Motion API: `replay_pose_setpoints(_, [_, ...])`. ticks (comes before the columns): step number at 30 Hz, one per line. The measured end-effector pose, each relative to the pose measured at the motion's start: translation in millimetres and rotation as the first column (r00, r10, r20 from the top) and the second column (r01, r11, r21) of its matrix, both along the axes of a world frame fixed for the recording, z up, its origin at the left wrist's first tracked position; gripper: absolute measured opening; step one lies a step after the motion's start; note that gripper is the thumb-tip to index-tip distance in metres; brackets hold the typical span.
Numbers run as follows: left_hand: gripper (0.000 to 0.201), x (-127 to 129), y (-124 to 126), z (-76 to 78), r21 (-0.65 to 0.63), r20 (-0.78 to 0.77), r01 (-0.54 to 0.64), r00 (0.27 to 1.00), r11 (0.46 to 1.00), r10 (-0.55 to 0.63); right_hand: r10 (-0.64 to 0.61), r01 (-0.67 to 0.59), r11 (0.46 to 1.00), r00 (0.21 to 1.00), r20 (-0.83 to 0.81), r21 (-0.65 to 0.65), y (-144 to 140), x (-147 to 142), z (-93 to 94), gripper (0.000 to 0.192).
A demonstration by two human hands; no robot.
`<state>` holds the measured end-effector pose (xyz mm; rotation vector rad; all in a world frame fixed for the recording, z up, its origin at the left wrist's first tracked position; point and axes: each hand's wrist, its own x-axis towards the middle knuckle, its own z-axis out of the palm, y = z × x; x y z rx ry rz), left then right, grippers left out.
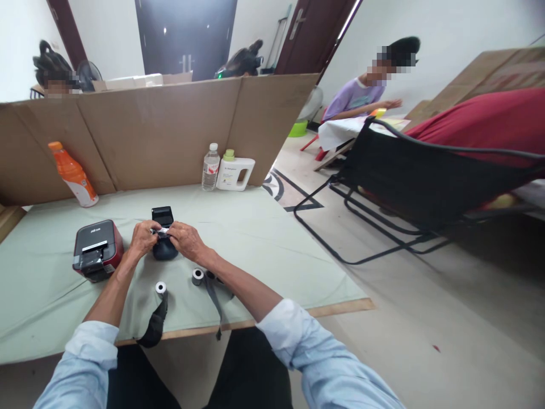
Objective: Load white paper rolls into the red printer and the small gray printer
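A small black device (165, 250) with its lid (162, 213) raised stands on the cloth-covered table, and both hands are at its middle. My left hand (143, 238) is closed, with thumb and fingers pinching the left end of a small white piece (162, 231) over the opening. On the other side my right hand (187, 241) is closed too, its fingertips at the right end of that piece. Its exact kind is too small to make out. Nearer me lie two small rolls with white cores, one roll (160, 288) trailing a black ribbon (154, 324), the other roll (198, 276) beside my right forearm.
A black and red label printer (97, 250) sits left of my left forearm. An orange bottle (74, 175), a clear bottle (210, 167) and a white jug (235, 173) stand against the cardboard screen (170, 130). Right of the table are a black folding chair (383, 165) and a seated person (357, 96).
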<state>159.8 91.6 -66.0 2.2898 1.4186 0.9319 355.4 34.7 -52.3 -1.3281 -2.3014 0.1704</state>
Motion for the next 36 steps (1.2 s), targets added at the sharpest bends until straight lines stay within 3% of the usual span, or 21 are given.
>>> replay_pose_setpoints(7, [0.024,1,-1,2.9,-0.029,-0.041,-0.039,0.998,0.999,0.038,0.012,-0.012,1.000,0.999,-0.030,0.015,1,-1,2.0,0.028])
replay_pose_setpoints(15, [0.031,4,1,11.1,-0.073,-0.171,-0.071,0.984,0.995,0.058,-0.002,0.005,0.998,0.998,0.060,-0.055,-1,-2,6.3,0.029])
replay_pose_setpoints(25, [0.040,-5,4,2.6,-0.100,-0.135,0.159,0.976,0.982,-0.171,0.038,-0.034,0.999,0.993,0.115,-0.035,-7,-5,-2.1,0.020])
replay_pose_setpoints(27, [0.041,-9,9,-1.5,-0.068,-0.073,0.130,0.988,0.989,-0.135,0.056,-0.054,0.998,0.990,0.130,-0.018,-8,-5,-2.6,0.019])
replay_pose_setpoints(30, [0.047,-13,21,-9.1,-0.054,0.119,-0.055,0.991,0.997,0.061,0.077,-0.078,0.997,0.987,0.140,0.002,-11,-5,-2.2,0.020])
replay_pose_setpoints(33, [0.069,-11,36,-17.4,-0.227,0.347,-0.188,0.901,0.956,0.260,0.078,-0.081,0.997,0.982,0.170,0.007,-16,-6,-0.9,0.023])
replay_pose_setpoints(36, [0.084,-5,44,-24.5,-0.336,0.426,-0.144,0.858,0.931,0.286,0.074,-0.079,0.997,0.975,0.212,0.015,-19,-7,0.4,0.026])
